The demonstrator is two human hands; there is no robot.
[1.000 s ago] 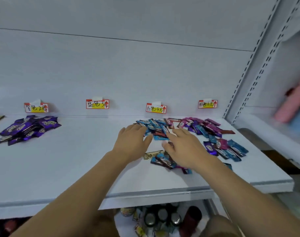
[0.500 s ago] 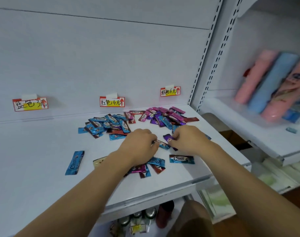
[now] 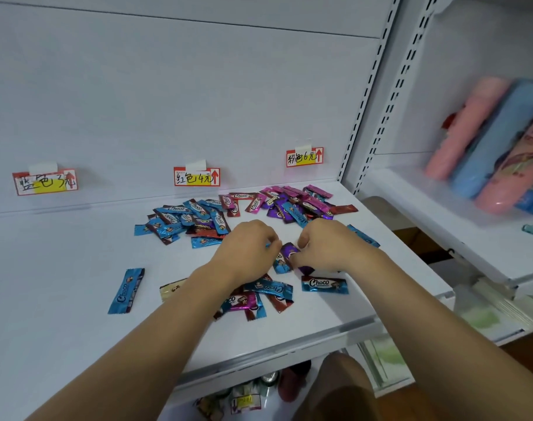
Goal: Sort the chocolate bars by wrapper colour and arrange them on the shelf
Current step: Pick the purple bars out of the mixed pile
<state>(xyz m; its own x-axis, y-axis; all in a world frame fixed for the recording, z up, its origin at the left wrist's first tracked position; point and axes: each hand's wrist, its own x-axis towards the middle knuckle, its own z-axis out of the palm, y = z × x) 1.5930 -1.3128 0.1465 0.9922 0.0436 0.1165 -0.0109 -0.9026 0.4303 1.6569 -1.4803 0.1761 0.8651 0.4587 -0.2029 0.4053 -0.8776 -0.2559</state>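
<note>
Mixed chocolate bars lie on the white shelf [image 3: 61, 284]. A mostly blue heap [image 3: 183, 220] sits under the red label [image 3: 196, 176], and a pink and purple heap [image 3: 292, 202] under the pink label [image 3: 304, 157]. My right hand [image 3: 329, 247] pinches a purple bar [image 3: 290, 250] in front of the heaps. Just left of that bar, my left hand [image 3: 247, 250] has its fingers curled; what they hold is hidden. A small mixed cluster [image 3: 253, 299] lies under my left wrist. A blue Choco bar [image 3: 324, 284] and a lone blue bar [image 3: 126, 290] lie apart.
A blue-label tag [image 3: 45, 182] hangs at the left on the back wall. A gold-wrapped bar [image 3: 171, 291] peeks out beside my left forearm. The neighbouring shelf unit on the right holds pink and blue rolls [image 3: 487, 141]. Bottles [image 3: 268, 381] stand on the shelf below.
My view swung right, so the purple pile at far left left the frame. Both hands drew back from the heaps and curled around bars; a blue bar now lies alone at the left.
</note>
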